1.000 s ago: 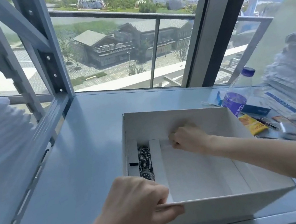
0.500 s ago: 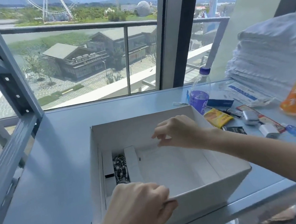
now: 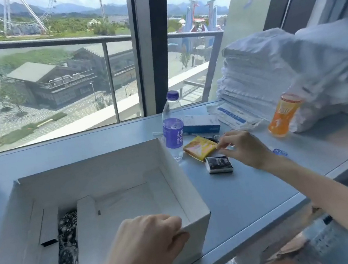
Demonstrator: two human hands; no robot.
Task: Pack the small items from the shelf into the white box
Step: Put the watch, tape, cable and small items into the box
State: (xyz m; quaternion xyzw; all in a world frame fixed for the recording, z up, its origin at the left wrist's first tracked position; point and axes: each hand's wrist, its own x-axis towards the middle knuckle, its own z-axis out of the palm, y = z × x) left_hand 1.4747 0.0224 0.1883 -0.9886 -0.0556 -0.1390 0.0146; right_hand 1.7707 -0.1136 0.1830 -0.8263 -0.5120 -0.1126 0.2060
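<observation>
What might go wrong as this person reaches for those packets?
The water bottle stands upright beside the yellow packet; the right hand, close by, might knock it over. The left hand grips the white box by its front wall, near the shelf edge, so a tug may slide it off.

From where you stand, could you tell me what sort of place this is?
Probably an upper-floor storeroom or packing spot: a metal shelf against a big window that looks down on rooftops, with stacked white linen and a white box on it.

Shelf (image 3: 235, 193), white box (image 3: 183, 176), bottle (image 3: 174, 131), yellow packet (image 3: 198, 148)
</observation>
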